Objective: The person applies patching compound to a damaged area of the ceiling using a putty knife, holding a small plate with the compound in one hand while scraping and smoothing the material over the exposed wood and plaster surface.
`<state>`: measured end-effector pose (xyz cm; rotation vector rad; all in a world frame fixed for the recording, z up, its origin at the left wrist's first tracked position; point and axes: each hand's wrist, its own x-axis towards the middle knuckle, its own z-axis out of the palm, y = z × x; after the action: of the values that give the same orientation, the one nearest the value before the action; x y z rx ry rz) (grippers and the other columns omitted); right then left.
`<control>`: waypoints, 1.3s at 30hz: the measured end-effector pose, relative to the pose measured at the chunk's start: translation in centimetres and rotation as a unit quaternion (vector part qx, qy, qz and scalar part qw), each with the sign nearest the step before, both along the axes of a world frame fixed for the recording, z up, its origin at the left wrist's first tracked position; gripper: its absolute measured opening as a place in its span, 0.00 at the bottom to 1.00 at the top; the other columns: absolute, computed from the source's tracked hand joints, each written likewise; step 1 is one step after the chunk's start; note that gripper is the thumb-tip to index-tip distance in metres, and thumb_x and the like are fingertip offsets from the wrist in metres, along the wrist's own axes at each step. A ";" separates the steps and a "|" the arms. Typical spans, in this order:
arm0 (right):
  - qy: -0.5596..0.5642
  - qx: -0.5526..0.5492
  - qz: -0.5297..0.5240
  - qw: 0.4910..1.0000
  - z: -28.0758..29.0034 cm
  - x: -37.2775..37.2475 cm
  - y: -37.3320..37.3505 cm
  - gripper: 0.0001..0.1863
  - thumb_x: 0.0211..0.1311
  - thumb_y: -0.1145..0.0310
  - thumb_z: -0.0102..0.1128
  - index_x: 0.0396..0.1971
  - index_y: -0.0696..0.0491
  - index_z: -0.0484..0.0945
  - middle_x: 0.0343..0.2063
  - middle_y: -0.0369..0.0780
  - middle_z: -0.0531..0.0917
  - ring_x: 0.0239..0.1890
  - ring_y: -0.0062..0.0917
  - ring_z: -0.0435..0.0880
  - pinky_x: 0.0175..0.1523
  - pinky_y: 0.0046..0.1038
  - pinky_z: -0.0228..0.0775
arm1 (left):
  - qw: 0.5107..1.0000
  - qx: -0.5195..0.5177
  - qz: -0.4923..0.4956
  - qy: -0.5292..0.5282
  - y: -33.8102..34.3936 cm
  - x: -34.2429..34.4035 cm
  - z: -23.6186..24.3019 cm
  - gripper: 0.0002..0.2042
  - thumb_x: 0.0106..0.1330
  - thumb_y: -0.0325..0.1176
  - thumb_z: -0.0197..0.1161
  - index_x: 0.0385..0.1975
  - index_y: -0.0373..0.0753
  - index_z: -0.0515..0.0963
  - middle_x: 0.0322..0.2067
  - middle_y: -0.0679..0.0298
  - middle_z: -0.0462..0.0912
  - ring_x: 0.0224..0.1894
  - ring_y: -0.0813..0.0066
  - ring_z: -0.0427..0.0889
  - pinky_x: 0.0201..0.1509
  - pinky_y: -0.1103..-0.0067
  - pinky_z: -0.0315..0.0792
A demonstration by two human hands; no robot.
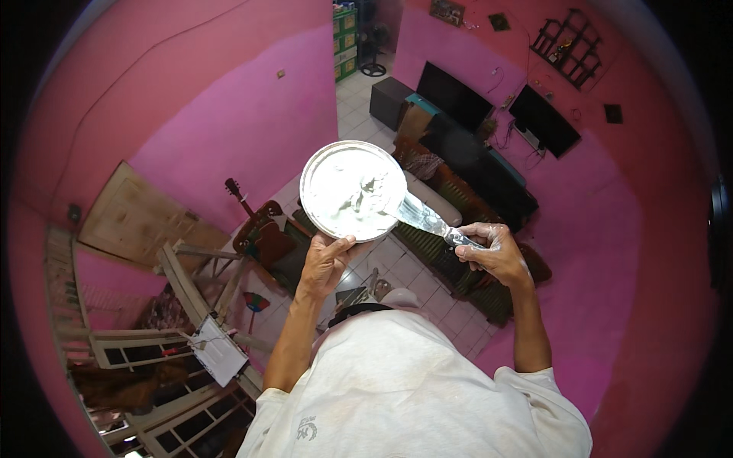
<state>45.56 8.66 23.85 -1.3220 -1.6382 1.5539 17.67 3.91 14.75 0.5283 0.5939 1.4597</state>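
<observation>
A round tub (307, 204) filled with thick white paste (340, 187) is in front of my chest. My left hand (327, 263) grips it from the near side, thumb at the rim and the other fingers mostly hidden underneath. In my right hand (496, 253) is a putty knife (429, 218), held by its dark handle between thumb and fingers. White smears coat its blade, whose tip reaches over the tub's right rim and touches or nearly touches the paste. Specks of white also mark my right fingers.
Below, at left, stands a wooden frame (187, 286) with a white board (217, 353) by it. A guitar (263, 238) leans near the pink wall (229, 126). Slatted wooden seats (427, 252) and a flat television (454, 95) are to the right. A fan (374, 67) stands far off.
</observation>
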 end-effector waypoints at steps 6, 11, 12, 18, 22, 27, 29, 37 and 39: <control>-0.043 0.037 0.028 0.998 -1.3 0.7 2.3 0.14 0.48 0.73 0.63 0.37 0.62 0.78 0.19 0.33 0.77 0.19 0.10 0.71 0.20 0.14 0.62 | 1.000 0.002 0.016 0.009 0.8 0.1 -2.0 0.23 0.57 0.19 0.52 0.54 0.29 0.59 0.51 0.53 0.69 0.53 0.64 0.70 0.59 0.63 0.64; -0.096 0.034 0.058 0.993 -1.3 0.6 4.1 0.15 0.44 0.73 0.63 0.36 0.60 0.79 0.18 0.33 0.77 0.18 0.10 0.70 0.20 0.14 0.63 | 1.000 -0.009 0.022 0.010 1.0 0.2 -2.1 0.22 0.57 0.19 0.53 0.53 0.29 0.60 0.51 0.53 0.69 0.53 0.64 0.71 0.58 0.62 0.65; -0.100 0.026 0.071 0.992 -1.4 0.6 4.4 0.15 0.44 0.73 0.63 0.36 0.60 0.79 0.17 0.32 0.77 0.18 0.10 0.70 0.20 0.14 0.63 | 1.000 -0.011 0.022 0.011 0.9 0.1 -2.1 0.22 0.57 0.19 0.53 0.53 0.29 0.60 0.51 0.53 0.69 0.53 0.64 0.71 0.58 0.62 0.65; -0.069 -0.007 0.087 0.994 -2.5 0.3 5.1 0.17 0.45 0.72 0.64 0.38 0.60 0.78 0.18 0.32 0.77 0.19 0.09 0.70 0.21 0.13 0.61 | 0.999 -0.009 0.017 0.028 1.0 0.1 -1.3 0.23 0.56 0.19 0.53 0.53 0.29 0.59 0.49 0.53 0.70 0.51 0.63 0.72 0.58 0.62 0.66; -0.026 -0.034 0.091 0.995 -3.7 0.0 5.0 0.17 0.46 0.71 0.66 0.39 0.59 0.78 0.19 0.31 0.77 0.19 0.08 0.70 0.21 0.12 0.61 | 0.999 -0.027 0.002 0.028 1.0 -0.3 -0.8 0.21 0.56 0.20 0.54 0.51 0.31 0.61 0.48 0.54 0.72 0.50 0.64 0.73 0.56 0.64 0.68; -0.029 -0.034 0.118 0.992 -4.0 -1.9 4.8 0.17 0.46 0.70 0.66 0.39 0.59 0.78 0.19 0.31 0.77 0.20 0.08 0.70 0.22 0.13 0.61 | 0.998 -0.034 -0.037 0.039 1.3 -1.3 -0.5 0.21 0.57 0.19 0.53 0.52 0.30 0.59 0.49 0.53 0.70 0.51 0.64 0.72 0.56 0.63 0.68; -0.004 -0.051 0.106 0.993 -4.7 -2.5 4.5 0.18 0.46 0.68 0.66 0.38 0.59 0.78 0.18 0.29 0.74 0.18 0.08 0.64 0.21 0.13 0.55 | 0.996 -0.036 -0.045 0.063 1.5 -1.5 -1.0 0.21 0.57 0.19 0.53 0.52 0.30 0.59 0.49 0.53 0.70 0.51 0.64 0.72 0.56 0.63 0.68; -0.005 -0.055 0.051 0.997 -4.6 -4.2 1.3 0.19 0.47 0.66 0.67 0.39 0.59 0.78 0.14 0.28 0.71 0.14 0.06 0.62 0.18 0.12 0.52 | 0.996 -0.057 -0.036 0.060 1.3 -1.4 -0.5 0.20 0.57 0.18 0.54 0.51 0.32 0.61 0.47 0.55 0.72 0.49 0.67 0.73 0.56 0.66 0.68; -0.012 -0.050 0.046 0.998 -3.9 -4.6 0.8 0.19 0.47 0.65 0.67 0.39 0.59 0.78 0.14 0.28 0.71 0.14 0.06 0.62 0.18 0.12 0.51 | 0.996 -0.056 -0.035 0.061 1.3 -1.5 -0.5 0.20 0.57 0.18 0.53 0.51 0.32 0.62 0.46 0.55 0.72 0.49 0.67 0.73 0.56 0.67 0.69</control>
<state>40.92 9.51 19.92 -1.3388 -1.6766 1.7002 16.15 5.26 14.27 0.5461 0.7419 1.3254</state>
